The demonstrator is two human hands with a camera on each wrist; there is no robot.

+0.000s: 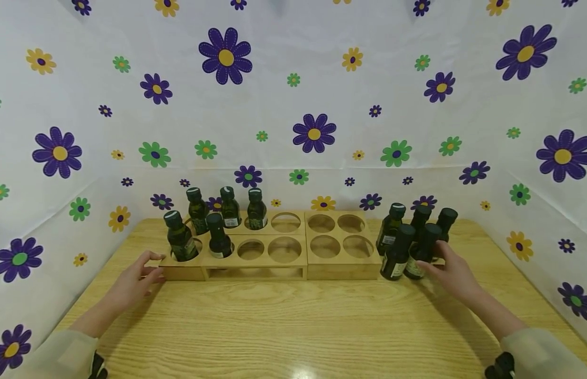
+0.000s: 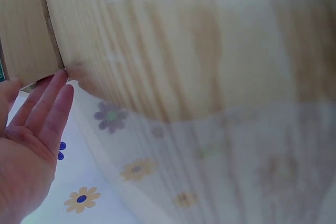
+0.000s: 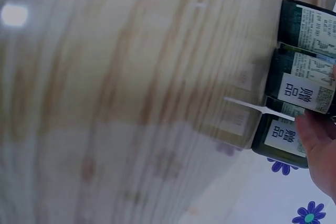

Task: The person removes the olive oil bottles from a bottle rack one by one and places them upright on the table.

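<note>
A wooden rack (image 1: 255, 273) with round holes stands across the table. My left hand (image 1: 132, 279) is at its left end; in the left wrist view its nearly straight fingers (image 2: 50, 100) touch the rack's end wall (image 2: 29, 35). Several small dark green bottles stand upright in the rack's left holes, such as the front-left bottle (image 1: 181, 239). Right of the rack is a tight group of loose bottles. My right hand (image 1: 452, 271) holds the front-right bottle (image 1: 413, 267) of that group between thumb and fingers. In the right wrist view, white labels show on the bottles (image 3: 299, 87).
Holes in the rack's right section (image 1: 342, 273) hold no bottles. A wood-grain table (image 1: 293, 321) extends in front. Behind and at both sides hangs a white flower-print cloth (image 1: 274, 105). Another loose bottle (image 1: 395, 258) stands just left of the held one.
</note>
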